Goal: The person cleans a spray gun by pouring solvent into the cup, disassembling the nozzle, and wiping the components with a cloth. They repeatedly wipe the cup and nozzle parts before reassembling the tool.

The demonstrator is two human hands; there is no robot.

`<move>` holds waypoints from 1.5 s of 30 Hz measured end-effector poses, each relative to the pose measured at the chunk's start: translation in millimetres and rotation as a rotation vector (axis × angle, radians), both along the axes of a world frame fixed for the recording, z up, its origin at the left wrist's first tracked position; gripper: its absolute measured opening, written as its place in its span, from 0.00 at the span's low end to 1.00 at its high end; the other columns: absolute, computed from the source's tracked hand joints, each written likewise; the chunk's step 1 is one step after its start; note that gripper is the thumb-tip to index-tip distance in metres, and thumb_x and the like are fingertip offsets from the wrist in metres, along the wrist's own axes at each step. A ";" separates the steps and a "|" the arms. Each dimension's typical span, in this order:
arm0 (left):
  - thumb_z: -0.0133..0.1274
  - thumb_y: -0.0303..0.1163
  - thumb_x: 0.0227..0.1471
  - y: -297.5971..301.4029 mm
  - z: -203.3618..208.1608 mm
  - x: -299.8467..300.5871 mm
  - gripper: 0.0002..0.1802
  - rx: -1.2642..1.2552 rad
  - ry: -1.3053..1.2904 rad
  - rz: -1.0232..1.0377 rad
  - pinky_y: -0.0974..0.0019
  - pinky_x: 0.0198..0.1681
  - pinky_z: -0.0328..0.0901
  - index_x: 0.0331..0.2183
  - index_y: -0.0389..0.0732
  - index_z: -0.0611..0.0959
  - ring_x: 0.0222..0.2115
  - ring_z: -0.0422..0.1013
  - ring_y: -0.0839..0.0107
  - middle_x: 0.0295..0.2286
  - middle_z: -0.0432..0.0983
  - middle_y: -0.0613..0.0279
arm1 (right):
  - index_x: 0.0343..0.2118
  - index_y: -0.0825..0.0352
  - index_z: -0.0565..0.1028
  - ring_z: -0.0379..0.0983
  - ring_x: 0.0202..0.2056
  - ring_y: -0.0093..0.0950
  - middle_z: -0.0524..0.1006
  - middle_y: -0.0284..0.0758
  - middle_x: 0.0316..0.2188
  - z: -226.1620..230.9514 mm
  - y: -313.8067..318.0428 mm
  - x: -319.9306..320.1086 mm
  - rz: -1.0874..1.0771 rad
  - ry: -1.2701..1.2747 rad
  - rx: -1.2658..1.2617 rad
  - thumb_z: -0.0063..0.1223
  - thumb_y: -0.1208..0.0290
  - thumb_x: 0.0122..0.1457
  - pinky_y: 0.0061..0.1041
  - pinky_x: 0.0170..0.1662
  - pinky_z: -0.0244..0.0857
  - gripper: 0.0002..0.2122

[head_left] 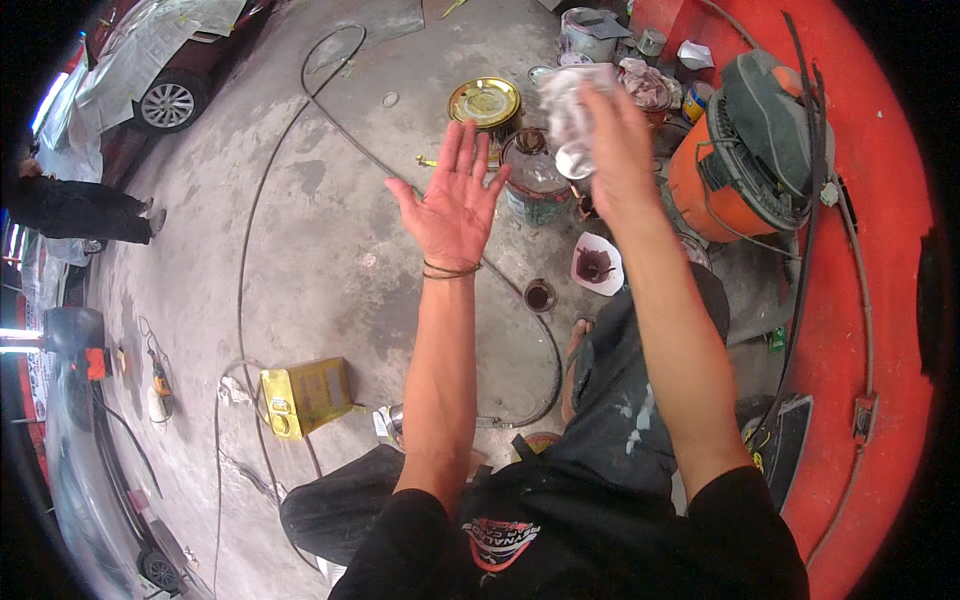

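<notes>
My left hand [455, 205] is raised palm up, its fingers stretched out and holding nothing. To its right, my right hand [622, 140] grips a crumpled, whitish rag [577, 105], which is smeared by motion. A shiny round metallic piece [573, 163] shows just below the rag; I cannot tell whether it is held or stands behind. Beyond my hands are a can with a gold lid [484, 101] and a paint-stained can [537, 180]. Nearer lie a white container with dark residue [597, 262] and a small cup of dark liquid [540, 295].
An orange drum-shaped machine with a dark top [735, 165] stands by the red wall [890, 290]. A long hose [244, 240] winds over the concrete floor. At left are a yellow rectangular tin [305, 397], a partly covered car [175, 95] and another person [85, 208].
</notes>
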State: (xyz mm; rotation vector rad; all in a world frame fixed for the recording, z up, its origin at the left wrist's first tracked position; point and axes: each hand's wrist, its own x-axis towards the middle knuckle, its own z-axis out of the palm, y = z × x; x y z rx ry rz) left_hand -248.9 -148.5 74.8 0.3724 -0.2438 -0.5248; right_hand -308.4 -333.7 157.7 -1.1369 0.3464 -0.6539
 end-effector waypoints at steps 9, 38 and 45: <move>0.37 0.83 0.56 87.3 -56.7 -68.5 0.63 0.150 0.185 0.223 0.15 0.65 0.50 0.75 0.49 0.46 0.74 0.43 0.42 0.74 0.45 0.49 | 0.53 0.69 0.74 0.73 0.52 0.52 0.76 0.50 0.52 -95.6 195.0 -78.5 0.265 0.065 -1.082 0.56 0.66 0.64 0.52 0.58 0.64 0.18; 0.35 0.83 0.57 27.0 -77.2 -31.4 0.63 0.084 0.385 0.127 0.13 0.67 0.43 0.75 0.47 0.44 0.74 0.41 0.40 0.75 0.40 0.48 | 0.57 0.70 0.76 0.74 0.59 0.46 0.80 0.46 0.53 -58.0 124.7 -73.9 0.396 0.079 -1.145 0.57 0.72 0.62 0.42 0.64 0.65 0.20; 0.54 0.47 0.69 17.8 -58.6 -91.4 0.24 0.323 0.418 -0.012 0.53 0.58 0.73 0.59 0.45 0.77 0.56 0.75 0.58 0.54 0.79 0.57 | 0.56 0.72 0.79 0.81 0.47 0.33 0.84 0.44 0.46 -32.5 -9.1 -14.2 1.155 0.642 -0.810 0.46 0.47 0.73 0.33 0.49 0.74 0.28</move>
